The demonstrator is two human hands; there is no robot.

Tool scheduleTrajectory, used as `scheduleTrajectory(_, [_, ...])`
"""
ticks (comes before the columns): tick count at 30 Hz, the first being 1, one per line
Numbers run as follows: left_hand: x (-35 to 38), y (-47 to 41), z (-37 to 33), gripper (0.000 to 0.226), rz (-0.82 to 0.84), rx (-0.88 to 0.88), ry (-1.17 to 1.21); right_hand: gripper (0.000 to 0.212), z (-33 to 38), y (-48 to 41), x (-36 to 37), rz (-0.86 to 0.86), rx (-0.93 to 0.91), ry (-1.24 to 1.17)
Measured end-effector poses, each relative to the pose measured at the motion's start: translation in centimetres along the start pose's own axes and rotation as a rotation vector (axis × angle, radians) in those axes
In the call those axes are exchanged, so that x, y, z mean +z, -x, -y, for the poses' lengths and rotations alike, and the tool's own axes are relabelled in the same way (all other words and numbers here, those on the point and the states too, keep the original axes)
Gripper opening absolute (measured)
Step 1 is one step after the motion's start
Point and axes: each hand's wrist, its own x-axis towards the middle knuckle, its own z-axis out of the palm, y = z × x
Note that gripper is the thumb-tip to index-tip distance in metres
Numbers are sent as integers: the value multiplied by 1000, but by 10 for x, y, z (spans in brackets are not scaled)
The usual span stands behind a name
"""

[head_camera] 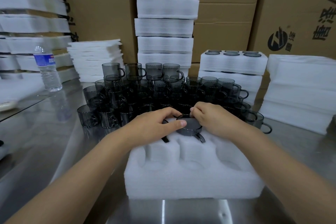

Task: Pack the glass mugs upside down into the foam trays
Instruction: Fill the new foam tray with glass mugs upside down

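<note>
Early stage. Your foam tray [192, 182] sits by the bench [54, 151] near edge. One mug [190, 125] is base-up in the far-middle pocket, and a second mug [165, 139] is far-left under your left hand [154, 123]. The three near pockets are empty. Loose mugs [145, 92] are piled behind. Left fingers curl over the second mug, thumb on the mug's base. Your right hand [209, 118] pinches the mug's far edge. The mug is smoky grey glass, handle toward you.
</note>
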Motion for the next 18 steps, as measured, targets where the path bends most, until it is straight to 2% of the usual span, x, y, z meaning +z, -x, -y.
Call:
scheduleTrajectory(3, [0, 0, 0, 12, -1, 4, 3, 32, -1, -1, 1, 6, -2, 30])
scheduleTrajectory(9, [-2, -4, 2, 28, 60, 26, 64, 23, -1, 3, 7, 2, 22, 103])
scheduleTrajectory(14, [-5, -6, 1, 25, 71, 48, 100, 29, -3, -1, 8, 16, 20, 241])
scheduleTrajectory(18, [-3, -7, 2, 23, 54, 35, 106, 25, -2, -3, 9, 19, -8, 293])
